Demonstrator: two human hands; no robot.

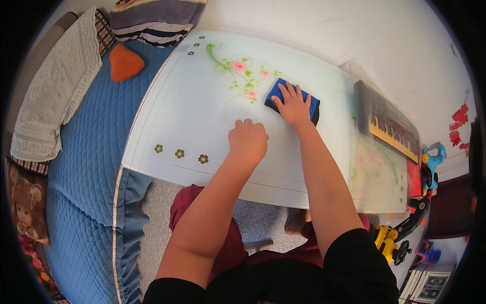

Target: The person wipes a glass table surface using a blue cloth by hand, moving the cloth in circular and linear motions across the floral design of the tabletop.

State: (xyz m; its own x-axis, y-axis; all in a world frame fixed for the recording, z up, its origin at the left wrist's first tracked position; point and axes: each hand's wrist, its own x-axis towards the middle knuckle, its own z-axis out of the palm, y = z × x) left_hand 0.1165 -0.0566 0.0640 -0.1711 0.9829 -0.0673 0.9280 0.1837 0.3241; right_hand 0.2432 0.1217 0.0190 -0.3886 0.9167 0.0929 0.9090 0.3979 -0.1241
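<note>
A folded blue cloth (276, 91) with black edges lies on the white glass tabletop (202, 116), right of a printed pink flower spray. My right hand (292, 104) rests flat on this cloth, palm down and fingers spread, with the thumb toward the left. The cloth sticks out above the fingers and on both sides of the hand. My left hand (248, 141) is closed in a fist against the tabletop, lower left of the cloth and apart from it. No object shows around the fist; its palm side is hidden.
A dark keyboard-like object (387, 121) with a yellow edge stands at the table's right end. Beyond it are a blue toy (433, 162) and a yellow-and-black toy vehicle (387, 243). A blue quilted sofa (83, 167) with an orange cushion (125, 63) borders the left side.
</note>
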